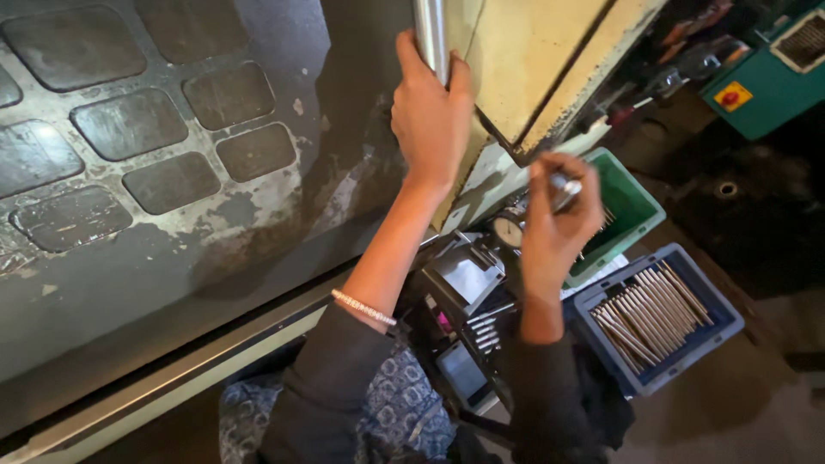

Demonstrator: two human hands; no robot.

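My left hand (430, 116) is wrapped around a shiny metal bar handle (430, 34) on the big sliding machine door (163, 172). A beaded bracelet (363, 308) sits on that wrist. My right hand (559, 219) holds a short silvery metal piece (565, 187) in its fingertips, just above a round dial gauge (509, 230) and next to a green plastic bin (632, 215).
A blue-grey tray (657, 318) filled with several long metal rods lies at lower right. A dark fixture with a small screen (468, 344) stands below my hands. The cream machine panel (533, 60) is above. A teal cabinet (765, 77) stands at the top right.
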